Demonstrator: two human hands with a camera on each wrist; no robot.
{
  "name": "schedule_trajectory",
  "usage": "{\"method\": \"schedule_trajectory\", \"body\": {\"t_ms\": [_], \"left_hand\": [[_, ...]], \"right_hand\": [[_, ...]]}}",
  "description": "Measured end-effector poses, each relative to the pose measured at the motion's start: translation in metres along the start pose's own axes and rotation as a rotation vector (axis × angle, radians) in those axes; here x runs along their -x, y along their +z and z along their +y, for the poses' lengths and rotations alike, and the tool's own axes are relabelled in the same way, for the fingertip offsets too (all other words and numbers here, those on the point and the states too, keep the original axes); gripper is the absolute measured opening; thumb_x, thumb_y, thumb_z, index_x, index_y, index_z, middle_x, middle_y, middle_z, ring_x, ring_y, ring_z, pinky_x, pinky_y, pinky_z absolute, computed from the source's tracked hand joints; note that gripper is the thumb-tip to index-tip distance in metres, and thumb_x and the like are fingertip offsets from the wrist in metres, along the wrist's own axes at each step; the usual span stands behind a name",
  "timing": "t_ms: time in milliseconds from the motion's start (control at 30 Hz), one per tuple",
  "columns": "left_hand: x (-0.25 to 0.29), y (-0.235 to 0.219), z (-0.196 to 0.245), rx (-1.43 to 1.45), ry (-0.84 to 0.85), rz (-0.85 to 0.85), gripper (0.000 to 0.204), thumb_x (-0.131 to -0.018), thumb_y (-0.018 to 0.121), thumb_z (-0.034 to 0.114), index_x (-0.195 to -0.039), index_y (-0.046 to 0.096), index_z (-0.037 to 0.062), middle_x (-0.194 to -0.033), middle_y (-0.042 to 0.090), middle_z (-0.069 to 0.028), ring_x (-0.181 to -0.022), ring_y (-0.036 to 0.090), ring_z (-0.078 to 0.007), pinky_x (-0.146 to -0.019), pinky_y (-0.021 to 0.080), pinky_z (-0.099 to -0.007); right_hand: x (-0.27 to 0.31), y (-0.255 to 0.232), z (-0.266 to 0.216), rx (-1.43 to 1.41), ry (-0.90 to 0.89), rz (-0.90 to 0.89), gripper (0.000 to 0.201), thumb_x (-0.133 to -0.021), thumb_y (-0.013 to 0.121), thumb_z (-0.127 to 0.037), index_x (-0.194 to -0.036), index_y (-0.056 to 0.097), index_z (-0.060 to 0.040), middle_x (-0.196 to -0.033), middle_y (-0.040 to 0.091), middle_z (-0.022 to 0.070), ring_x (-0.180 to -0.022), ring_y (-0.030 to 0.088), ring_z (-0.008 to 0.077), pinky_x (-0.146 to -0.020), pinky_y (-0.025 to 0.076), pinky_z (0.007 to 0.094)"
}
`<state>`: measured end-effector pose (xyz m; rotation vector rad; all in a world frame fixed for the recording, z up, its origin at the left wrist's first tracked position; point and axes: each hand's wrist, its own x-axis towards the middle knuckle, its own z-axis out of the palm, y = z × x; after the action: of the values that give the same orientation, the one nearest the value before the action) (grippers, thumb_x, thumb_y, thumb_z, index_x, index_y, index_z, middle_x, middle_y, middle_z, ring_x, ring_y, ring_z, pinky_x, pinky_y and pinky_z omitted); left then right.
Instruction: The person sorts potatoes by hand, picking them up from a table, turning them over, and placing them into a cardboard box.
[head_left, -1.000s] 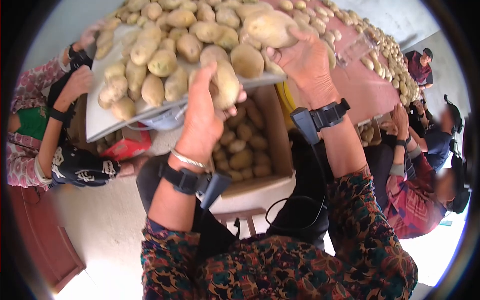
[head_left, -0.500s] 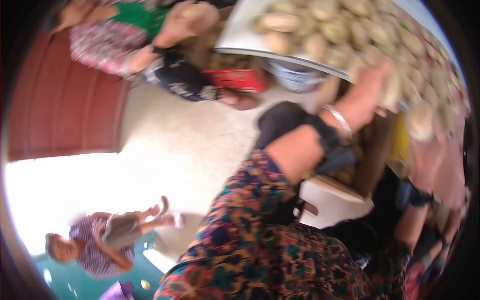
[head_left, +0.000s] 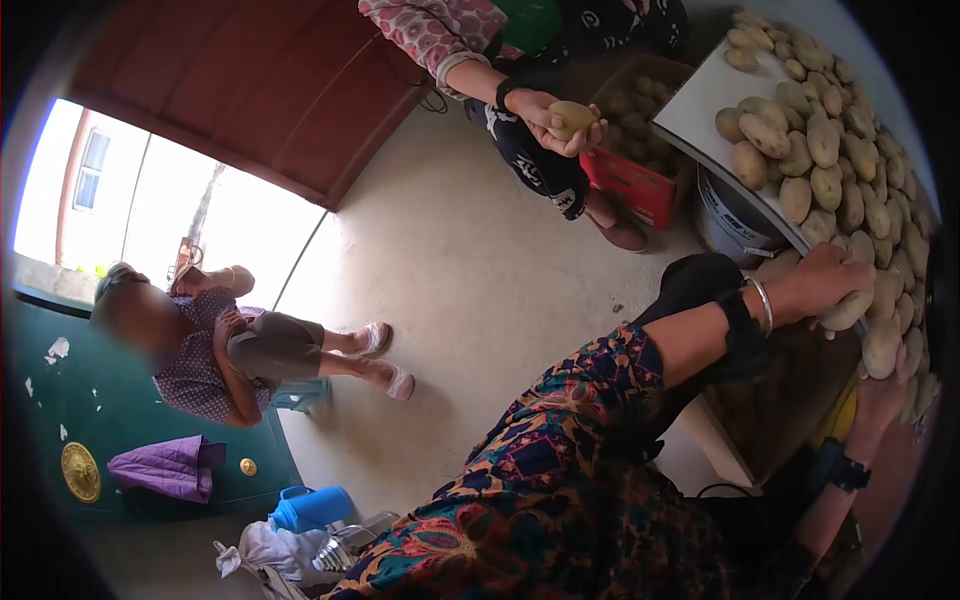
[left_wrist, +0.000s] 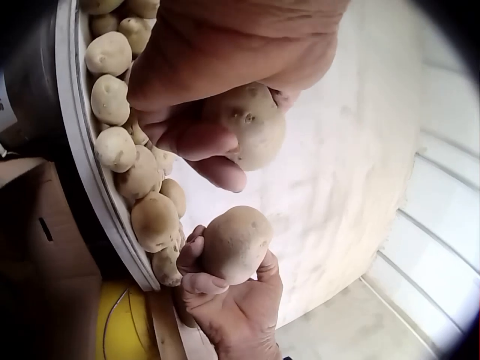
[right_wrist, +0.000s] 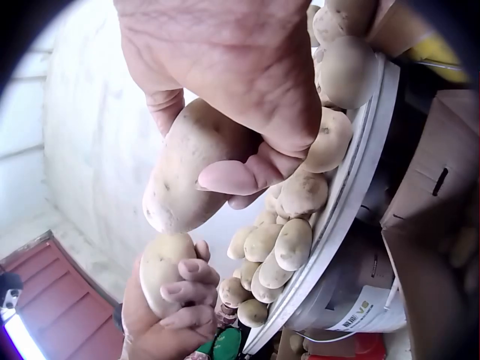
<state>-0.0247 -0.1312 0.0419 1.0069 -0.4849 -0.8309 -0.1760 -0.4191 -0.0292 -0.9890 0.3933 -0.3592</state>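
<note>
My left hand [head_left: 815, 283] grips a pale potato [head_left: 848, 311] at the table's edge, fingers curled round it in the left wrist view. Close by, my right hand [head_left: 880, 402] holds a longer potato [right_wrist: 187, 169] between thumb and fingers. In both wrist views the two potatoes are held up near each other, above the table edge. A heap of potatoes [head_left: 825, 150] covers the white tabletop [head_left: 705, 100] beyond my hands.
Under the table stand a grey bucket [head_left: 735, 225], a red box [head_left: 630, 185] and a cardboard box [right_wrist: 431, 157]. Another person's hand [head_left: 553, 122] holds a potato across from me. Farther left, a person sits on a stool [head_left: 300, 394] by a green door [head_left: 45, 400].
The head view has swung left, so the table and my hands now stand at its right side. Both hands still hold potatoes. The seated person has come into view.
</note>
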Motion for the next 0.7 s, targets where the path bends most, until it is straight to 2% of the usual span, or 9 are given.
{"method": "schedule_trajectory", "body": {"t_ms": [133, 200, 233, 367, 500, 567, 600, 633, 700], "left_hand": [[0.04, -0.007, 0.019, -0.129, -0.04, 0.042, 0.046, -0.088, 0.054, 0.037, -0.091, 0.058, -0.0089, -0.067, 0.061, -0.0109, -0.05, 0.061, -0.0184, -0.038, 0.045, -0.0274], [0.049, -0.015, 0.012, -0.107, 0.06, 0.199, 0.048, -0.087, 0.056, 0.039, -0.095, 0.058, -0.0087, -0.073, 0.061, -0.0112, -0.057, 0.062, -0.0165, -0.042, 0.048, -0.028], [0.054, -0.018, 0.01, -0.111, 0.066, 0.201, 0.048, -0.087, 0.056, 0.039, -0.095, 0.058, -0.0087, -0.073, 0.061, -0.0112, -0.057, 0.062, -0.0165, -0.042, 0.048, -0.028], [0.063, -0.031, 0.003, -0.116, 0.33, 0.259, 0.052, -0.091, 0.056, 0.042, -0.109, 0.052, -0.007, -0.079, 0.06, -0.0088, -0.062, 0.06, -0.0145, -0.05, 0.052, -0.0281], [0.071, -0.027, 0.009, 0.045, 0.265, 0.244, 0.05, -0.092, 0.052, 0.048, -0.099, 0.052, -0.0019, -0.076, 0.058, -0.0099, -0.06, 0.061, -0.0167, -0.045, 0.051, -0.0289], [0.068, -0.025, 0.003, 0.102, 0.281, 0.252, 0.049, -0.092, 0.052, 0.047, -0.099, 0.052, -0.0016, -0.073, 0.058, -0.0091, -0.055, 0.06, -0.0165, -0.042, 0.049, -0.0281], [0.062, -0.024, -0.002, 0.17, 0.287, 0.254, 0.049, -0.092, 0.052, 0.047, -0.098, 0.051, -0.0013, -0.071, 0.057, -0.0083, -0.05, 0.058, -0.0163, -0.039, 0.047, -0.0273], [0.059, -0.023, -0.006, 0.167, 0.304, 0.246, 0.052, -0.092, 0.051, 0.051, -0.097, 0.052, -0.0004, -0.075, 0.058, -0.0106, -0.059, 0.061, -0.0174, -0.043, 0.051, -0.0296], [0.056, -0.019, -0.008, 0.174, 0.308, 0.242, 0.052, -0.092, 0.051, 0.052, -0.097, 0.052, -0.0002, -0.075, 0.058, -0.0104, -0.059, 0.061, -0.0175, -0.044, 0.051, -0.0299]], "right_hand": [[0.004, 0.009, -0.002, -0.032, -0.029, 0.013, 0.034, -0.095, 0.055, -0.026, -0.123, 0.052, -0.0071, -0.113, 0.059, 0.0043, -0.094, 0.056, 0.0162, -0.062, 0.04, 0.029], [0.008, 0.012, -0.003, -0.026, -0.044, 0.04, 0.035, -0.094, 0.055, -0.026, -0.122, 0.052, -0.0064, -0.112, 0.059, 0.0045, -0.094, 0.056, 0.0163, -0.061, 0.04, 0.0289], [0.009, 0.011, -0.003, -0.029, -0.041, 0.039, 0.035, -0.094, 0.056, -0.026, -0.123, 0.052, -0.0065, -0.112, 0.059, 0.0042, -0.094, 0.056, 0.0161, -0.062, 0.04, 0.0287], [0.008, 0.011, -0.001, -0.017, -0.043, 0.056, 0.035, -0.094, 0.056, -0.027, -0.123, 0.052, -0.0071, -0.112, 0.058, 0.0035, -0.093, 0.054, 0.0155, -0.062, 0.04, 0.0287], [-0.004, -0.002, 0.006, -0.039, -0.025, 0.01, 0.034, -0.095, 0.055, -0.028, -0.122, 0.052, -0.0078, -0.112, 0.057, 0.0029, -0.092, 0.053, 0.0153, -0.062, 0.039, 0.0287], [-0.018, -0.022, 0.016, 0.273, -0.226, 0.017, 0.033, -0.095, 0.054, -0.028, -0.122, 0.052, -0.0084, -0.111, 0.057, 0.0028, -0.091, 0.052, 0.0149, -0.062, 0.039, 0.0288], [-0.029, -0.036, 0.019, 0.269, -0.235, 0.01, 0.033, -0.095, 0.054, -0.028, -0.122, 0.052, -0.0084, -0.111, 0.057, 0.0028, -0.091, 0.052, 0.0149, -0.062, 0.039, 0.0288], [-0.04, -0.052, 0.022, 0.329, -0.293, 0.048, 0.034, -0.095, 0.054, -0.028, -0.122, 0.053, -0.0083, -0.111, 0.057, 0.0029, -0.091, 0.052, 0.0148, -0.061, 0.039, 0.0287], [-0.04, -0.046, 0.02, 0.385, -0.354, 0.083, 0.034, -0.095, 0.054, -0.028, -0.123, 0.053, -0.0082, -0.11, 0.057, 0.003, -0.091, 0.052, 0.0147, -0.06, 0.039, 0.0287]]}}
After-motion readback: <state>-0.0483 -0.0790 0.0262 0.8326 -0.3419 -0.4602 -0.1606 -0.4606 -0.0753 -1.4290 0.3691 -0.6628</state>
